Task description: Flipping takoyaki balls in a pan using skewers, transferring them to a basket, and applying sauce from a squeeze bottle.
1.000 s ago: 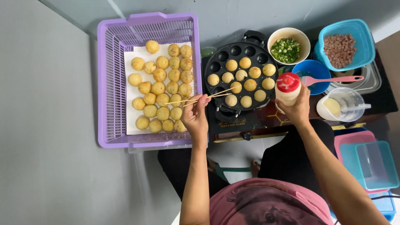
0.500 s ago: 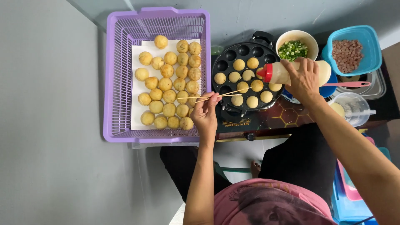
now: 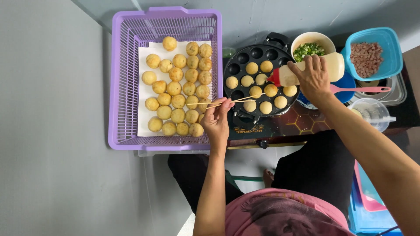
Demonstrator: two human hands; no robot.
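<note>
My left hand pinches a pair of thin wooden skewers that lie level, their tips over the lower left of a black round pan with several golden balls in its wells. My right hand grips a squeeze bottle with a red cap, tipped on its side, nozzle pointing left over the balls in the pan. To the left stands a purple plastic basket lined with white paper and filled with several fried golden balls.
Behind the pan a cream bowl holds chopped greens and a blue tub holds minced pink meat. A pink-handled utensil lies across a blue bowl. A clear cup stands at right. Grey floor spreads left.
My right hand has tipped the bottle from upright onto its side and carried it left over the pan. My left hand with the skewers has stayed by the pan's edge.
</note>
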